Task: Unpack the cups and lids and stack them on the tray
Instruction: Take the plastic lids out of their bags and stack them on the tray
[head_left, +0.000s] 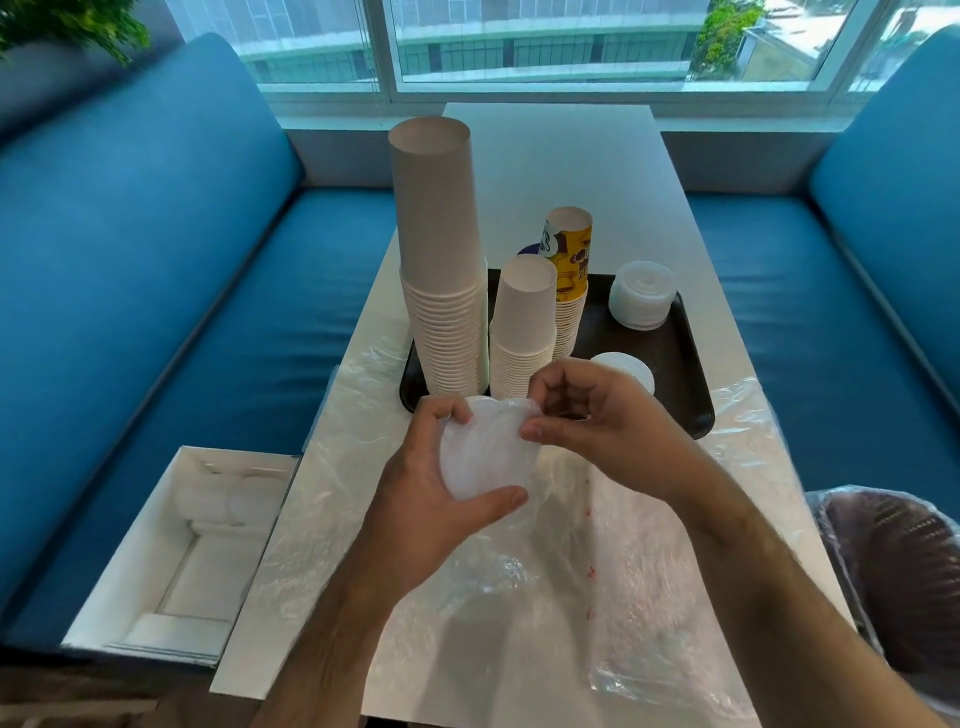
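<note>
Your forearms are reaching out over the clear wrap (597, 587) that is lying spread on the white bench (550, 150). Your left hand (431, 499) is gripping a stack of lids (485, 454), with the fingers curled over the far edge and the thumb under the near edge. Your right hand (587, 410) is pinching thin film at the top of this stack, its fingers curled. Just beyond your hands, the dark tray (670, 364) is carrying three upside-down stacks of cups: a tall stack (441, 260), a short stack (524, 322) and a printed stack (569, 265) behind it. More lids (642, 301) are sitting in the far right corner of the tray, and one low pile (626, 369) is lying near your right hand. On the blue seat (171, 312) to your left, an open white box (187, 545) is resting beside the bench.
</note>
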